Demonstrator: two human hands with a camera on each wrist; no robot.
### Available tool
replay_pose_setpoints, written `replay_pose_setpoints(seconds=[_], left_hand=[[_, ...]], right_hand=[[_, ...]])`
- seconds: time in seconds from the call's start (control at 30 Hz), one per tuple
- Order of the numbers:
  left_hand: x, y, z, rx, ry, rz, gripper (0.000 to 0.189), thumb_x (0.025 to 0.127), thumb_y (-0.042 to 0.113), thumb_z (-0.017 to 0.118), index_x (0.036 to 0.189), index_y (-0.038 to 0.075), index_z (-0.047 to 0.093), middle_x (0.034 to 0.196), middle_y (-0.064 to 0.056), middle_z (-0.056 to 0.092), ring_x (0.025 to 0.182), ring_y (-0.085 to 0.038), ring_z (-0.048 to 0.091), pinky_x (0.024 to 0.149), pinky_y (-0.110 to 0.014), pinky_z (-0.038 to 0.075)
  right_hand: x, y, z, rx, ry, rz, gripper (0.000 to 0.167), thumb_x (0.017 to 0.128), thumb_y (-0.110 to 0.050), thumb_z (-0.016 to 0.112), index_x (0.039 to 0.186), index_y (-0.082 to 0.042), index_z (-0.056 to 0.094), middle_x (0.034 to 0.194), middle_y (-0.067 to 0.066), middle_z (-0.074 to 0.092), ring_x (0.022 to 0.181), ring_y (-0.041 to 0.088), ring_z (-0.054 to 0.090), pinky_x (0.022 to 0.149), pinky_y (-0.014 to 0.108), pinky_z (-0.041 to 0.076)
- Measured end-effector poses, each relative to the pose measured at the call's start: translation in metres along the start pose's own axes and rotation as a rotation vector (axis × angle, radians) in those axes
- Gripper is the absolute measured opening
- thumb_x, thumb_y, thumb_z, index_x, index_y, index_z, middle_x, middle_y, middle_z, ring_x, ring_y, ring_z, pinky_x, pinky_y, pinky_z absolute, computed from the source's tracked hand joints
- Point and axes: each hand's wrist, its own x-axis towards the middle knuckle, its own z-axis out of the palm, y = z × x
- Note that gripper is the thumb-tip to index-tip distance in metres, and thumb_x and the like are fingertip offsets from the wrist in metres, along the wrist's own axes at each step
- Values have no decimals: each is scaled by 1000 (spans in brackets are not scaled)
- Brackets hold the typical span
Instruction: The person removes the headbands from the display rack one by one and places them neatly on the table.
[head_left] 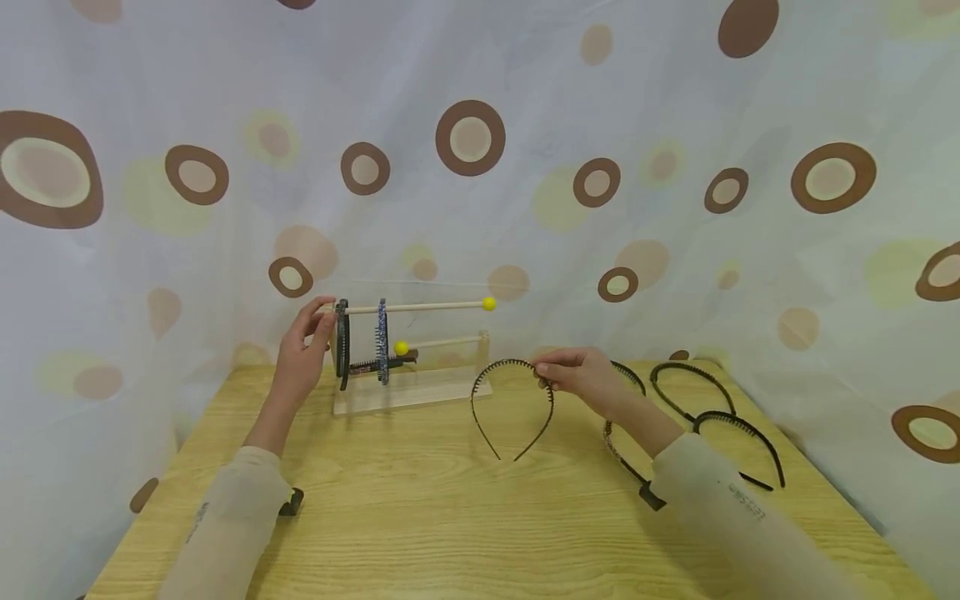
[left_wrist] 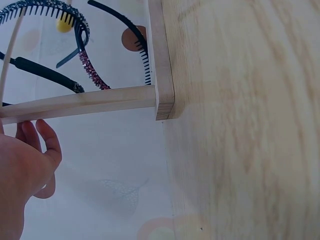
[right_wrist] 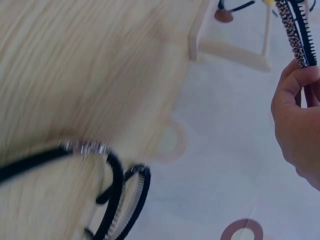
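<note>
My left hand (head_left: 300, 354) holds the upright of a wooden stand (head_left: 420, 390) near its top end. Two horizontal rods with yellow ball tips reach out from this stand. On the upper rod (head_left: 442, 306) hang a black headband (head_left: 344, 346) and a blue glittery headband (head_left: 382, 343). Another dark headband (head_left: 375, 365) is at the lower rod, partly hidden. Between thumb and fingers, my right hand (head_left: 581, 379) pinches a thin toothed headband (head_left: 551, 404), its two ends pointing down. In the right wrist view this headband (right_wrist: 294, 32) shows a sparkly outer face.
Several loose headbands lie on the right part of the wooden table (head_left: 450, 517), including a black toothed one (head_left: 765, 437) and one partly under the right forearm (head_left: 626, 458). A curtain with brown circles (head_left: 470, 137) stands behind and beside the table.
</note>
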Motion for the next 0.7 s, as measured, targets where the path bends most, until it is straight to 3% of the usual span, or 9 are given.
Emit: replay_pose_setpoints(seconds=[0.33,0.7], left_hand=[[-1,-1,0,1,2,-5,48,108,43,49,149,18,50,118,-18,62,89,-22,54,77,-27,50],[0,2,1,-4,-2,3,44,110,32,48,150,14,48,115,-23,61,86,-19,53,78,-33,50]], right_hand=[[11,18,-47,-99,53,21,39,101,-22,67,130,5,66,114,16,70,110,35,64,87,34,56],[28,36,-76,-145,94,67,35,103,-18,64,129,6,65,114,16,69,111,36,64,95,42,53]])
